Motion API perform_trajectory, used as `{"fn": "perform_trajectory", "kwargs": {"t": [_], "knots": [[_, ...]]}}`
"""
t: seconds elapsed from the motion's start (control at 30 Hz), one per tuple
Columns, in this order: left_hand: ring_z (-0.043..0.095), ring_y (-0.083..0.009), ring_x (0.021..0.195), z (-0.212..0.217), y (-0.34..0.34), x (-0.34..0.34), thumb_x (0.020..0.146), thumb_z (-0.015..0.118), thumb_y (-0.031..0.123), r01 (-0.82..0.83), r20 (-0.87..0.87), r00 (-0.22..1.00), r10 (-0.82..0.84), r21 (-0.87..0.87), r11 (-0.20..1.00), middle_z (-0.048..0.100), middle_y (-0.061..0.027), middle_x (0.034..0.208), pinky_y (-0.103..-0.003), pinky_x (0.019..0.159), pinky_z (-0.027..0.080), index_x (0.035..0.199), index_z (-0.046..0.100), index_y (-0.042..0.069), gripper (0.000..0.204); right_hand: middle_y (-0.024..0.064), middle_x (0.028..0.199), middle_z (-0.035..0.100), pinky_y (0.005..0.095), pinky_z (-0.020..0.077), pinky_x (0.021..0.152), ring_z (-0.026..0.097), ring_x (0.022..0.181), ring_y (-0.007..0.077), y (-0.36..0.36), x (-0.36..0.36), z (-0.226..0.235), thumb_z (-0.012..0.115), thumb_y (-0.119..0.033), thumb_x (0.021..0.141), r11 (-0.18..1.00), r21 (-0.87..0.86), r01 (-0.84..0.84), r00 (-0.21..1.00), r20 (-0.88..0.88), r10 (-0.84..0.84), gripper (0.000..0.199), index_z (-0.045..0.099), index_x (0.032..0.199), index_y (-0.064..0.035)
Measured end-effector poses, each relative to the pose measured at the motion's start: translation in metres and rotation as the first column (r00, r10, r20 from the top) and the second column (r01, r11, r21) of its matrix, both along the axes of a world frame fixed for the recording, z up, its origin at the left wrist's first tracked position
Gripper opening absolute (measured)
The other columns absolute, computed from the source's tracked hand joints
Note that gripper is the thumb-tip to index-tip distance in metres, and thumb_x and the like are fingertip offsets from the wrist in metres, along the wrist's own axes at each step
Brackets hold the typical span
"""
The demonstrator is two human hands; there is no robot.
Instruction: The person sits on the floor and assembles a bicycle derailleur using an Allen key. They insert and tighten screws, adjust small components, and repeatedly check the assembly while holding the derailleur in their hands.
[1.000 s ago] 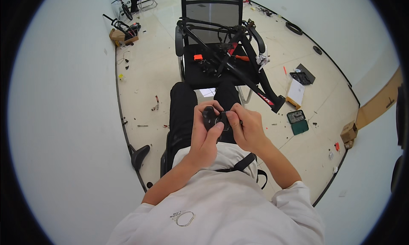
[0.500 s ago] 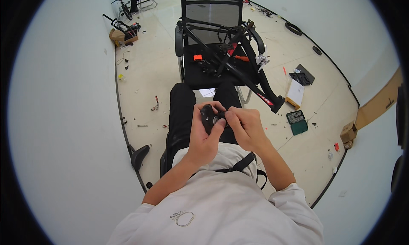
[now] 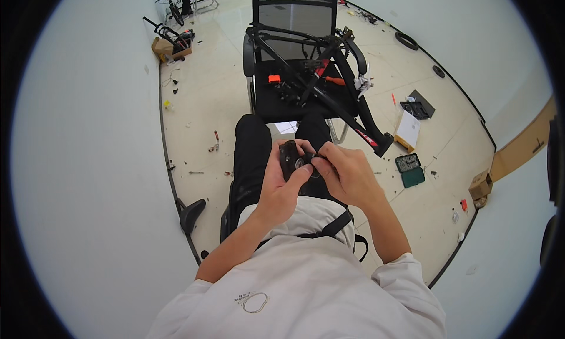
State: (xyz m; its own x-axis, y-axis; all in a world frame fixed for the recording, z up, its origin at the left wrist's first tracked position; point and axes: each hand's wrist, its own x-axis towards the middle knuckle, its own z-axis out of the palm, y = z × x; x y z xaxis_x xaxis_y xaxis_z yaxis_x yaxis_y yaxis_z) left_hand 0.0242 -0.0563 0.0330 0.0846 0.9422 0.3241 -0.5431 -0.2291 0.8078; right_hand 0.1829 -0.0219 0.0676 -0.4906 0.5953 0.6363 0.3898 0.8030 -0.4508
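Above my lap, my left hand (image 3: 281, 189) is wrapped around a small black bike part (image 3: 288, 157), thumb resting near a round, shiny spot on it. The thumb and fingertips of my right hand (image 3: 353, 173) pinch the right side of that same part, so both hands meet on it. My fingers cover much of it, and its exact kind cannot be made out. Facing me, a black mesh chair (image 3: 276, 106) bears a black and red bicycle frame (image 3: 329, 100). An orange-handled tool (image 3: 335, 80) and a small orange item (image 3: 274, 78) lie on its seat.
To the right on the floor are an open green case (image 3: 413, 177) of small parts, a white and yellow box (image 3: 407, 130) and a black tool case (image 3: 416, 108). A bicycle saddle (image 3: 192, 215) leans by the left wall. Tires (image 3: 406, 41) lie far right; a person (image 3: 191, 0) sits far left.
The black part has turned slightly in my hands, showing more of its flat face. My right hand has shifted a little with its fingers still pinching the part.
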Motion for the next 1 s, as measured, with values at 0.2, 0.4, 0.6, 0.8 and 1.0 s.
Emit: {"fn": "perform_trajectory", "kwargs": {"t": [0.2, 0.4, 0.6, 0.8, 1.0], "knots": [[0.046, -0.007, 0.09, 0.0, -0.002, 0.008, 0.09, 0.055, -0.004, -0.108, -0.11, 0.986, 0.125, 0.15, 0.983, 0.049, -0.0051, 0.113, -0.021, 0.081, 0.042, 0.108, 0.041, 0.006, 0.025, 0.0084, 0.059, 0.05, 0.0344, 0.0346, 0.043, 0.048, 0.046, 0.0269, -0.002, -0.006, -0.008, 0.062, -0.014, 0.092, 0.999, -0.023, 0.023, 0.993, -0.119, -0.026, 0.026, 0.051, 0.072, -0.002], [0.046, -0.0065, 0.09, 0.001, -0.001, 0.002, 0.091, 0.054, -0.004, -0.068, -0.061, 0.996, 0.071, 0.048, 0.997, 0.049, -0.0054, 0.112, -0.022, 0.082, 0.043, 0.107, 0.041, 0.005, 0.022, 0.0092, 0.059, 0.05, 0.0351, 0.036, 0.044, 0.05, 0.047, 0.028, -0.001, 0.0, -0.005, 0.059, -0.01, 0.091, 0.997, -0.077, -0.018, 0.999, -0.048, 0.014, 0.024, 0.049, 0.072, -0.0016], [0.046, -0.0062, 0.089, 0.001, -0.001, 0.0, 0.091, 0.053, -0.003, -0.042, -0.045, 0.998, 0.044, 0.028, 0.999, 0.049, -0.0052, 0.112, -0.022, 0.08, 0.044, 0.107, 0.041, 0.006, 0.021, 0.0107, 0.059, 0.05, 0.0371, 0.0379, 0.046, 0.052, 0.049, 0.0301, -0.006, -0.004, -0.002, 0.057, -0.008, 0.092, 0.996, -0.085, 0.014, 0.998, -0.057, -0.019, 0.012, 0.049, 0.085, -0.0019], [0.045, -0.0064, 0.089, 0.003, -0.001, 0.001, 0.091, 0.052, -0.002, -0.141, -0.139, 0.978, 0.158, 0.126, 0.982, 0.048, -0.0045, 0.109, -0.021, 0.08, 0.042, 0.115, 0.042, 0.004, 0.027, 0.0113, 0.059, 0.051, 0.0366, 0.0375, 0.045, 0.053, 0.049, 0.0296, -0.003, -0.005, -0.004, 0.059, -0.01, 0.094, 0.994, -0.112, 0.011, 0.999, -0.042, -0.016, 0.015, 0.049, 0.084, -0.0024], [0.047, -0.008, 0.09, 0.0, 0.002, -0.001, 0.09, 0.053, 0.0, -0.201, -0.265, 0.931, 0.251, 0.2, 0.959, 0.049, -0.007, 0.112, -0.023, 0.081, 0.043, 0.106, 0.04, 0.005, 0.022, 0.0118, 0.057, 0.05, 0.0343, 0.0369, 0.046, 0.05, 0.048, 0.0264, -0.004, -0.007, -0.008, 0.059, -0.008, 0.094, 0.983, -0.182, 0.013, 0.993, -0.115, -0.034, 0.016, 0.051, 0.082, -0.0024]]}}
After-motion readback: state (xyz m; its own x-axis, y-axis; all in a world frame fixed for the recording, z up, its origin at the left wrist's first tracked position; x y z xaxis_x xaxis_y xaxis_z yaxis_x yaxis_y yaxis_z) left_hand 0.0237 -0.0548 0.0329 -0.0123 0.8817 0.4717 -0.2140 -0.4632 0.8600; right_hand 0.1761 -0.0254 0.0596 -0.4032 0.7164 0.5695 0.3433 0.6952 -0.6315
